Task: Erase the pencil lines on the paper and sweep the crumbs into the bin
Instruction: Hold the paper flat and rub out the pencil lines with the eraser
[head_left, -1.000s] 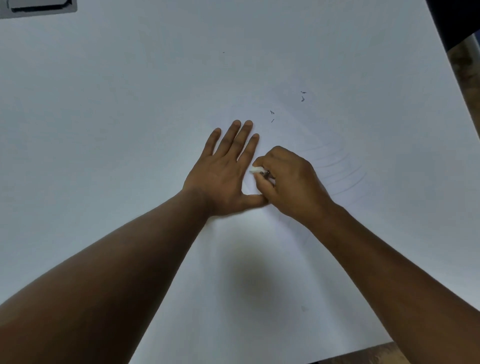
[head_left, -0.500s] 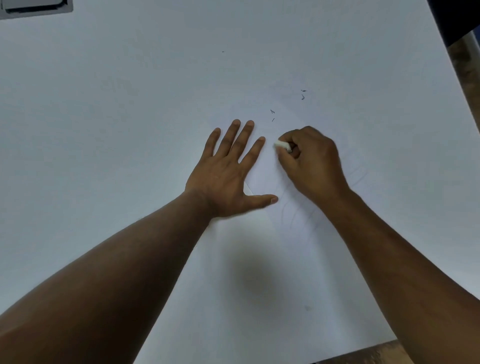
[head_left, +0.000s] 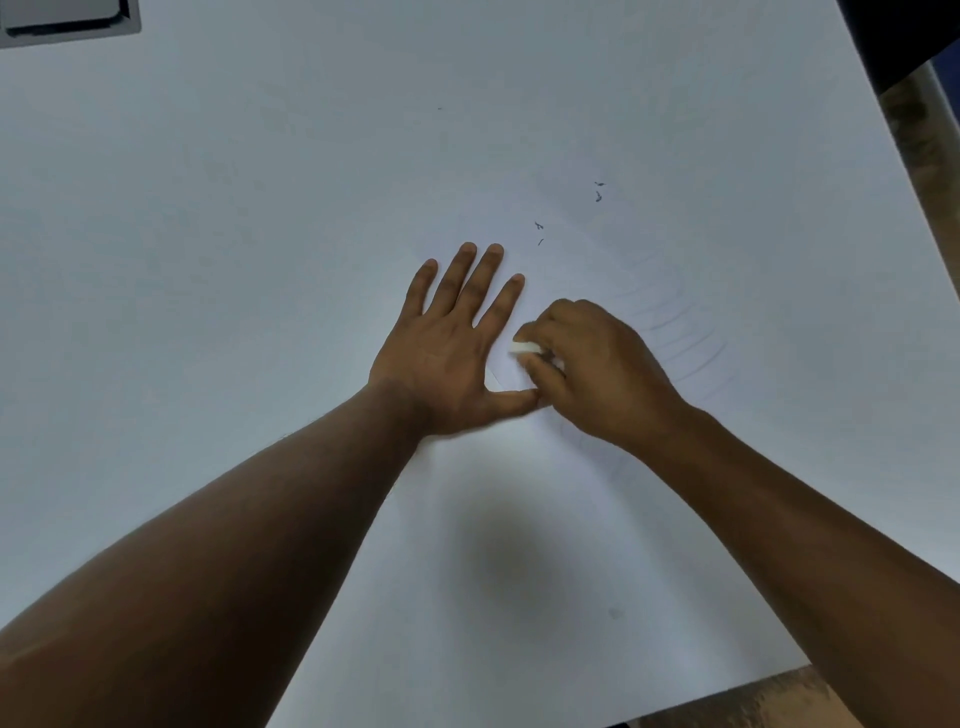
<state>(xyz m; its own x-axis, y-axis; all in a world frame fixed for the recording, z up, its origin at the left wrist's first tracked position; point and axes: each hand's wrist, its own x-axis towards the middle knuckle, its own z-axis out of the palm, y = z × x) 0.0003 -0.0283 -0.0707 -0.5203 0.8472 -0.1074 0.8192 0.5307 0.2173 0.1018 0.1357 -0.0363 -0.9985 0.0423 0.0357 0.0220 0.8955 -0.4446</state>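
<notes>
Left hand (head_left: 447, 345) lying flat, fingers straight and spread, pressing paper (head_left: 519, 545). Right hand (head_left: 597, 369) curling round white eraser (head_left: 525, 347), tip poking out just beside left thumb. Faint pencil lines (head_left: 685, 343) showing right of knuckles. Dark crumbs (head_left: 598, 193) sitting farther up sheet. White table (head_left: 208, 208) stretching wide on left; table's edge running close on right.

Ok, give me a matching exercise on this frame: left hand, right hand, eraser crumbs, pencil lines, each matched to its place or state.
1. left hand
2. right hand
3. eraser crumbs
4. pencil lines

a. faint curves, right of the hands
b. flat on the paper, fingers spread
c. dark specks beyond the fingertips
d. pinching the white eraser

Pairs: 1-b, 2-d, 3-c, 4-a
</notes>
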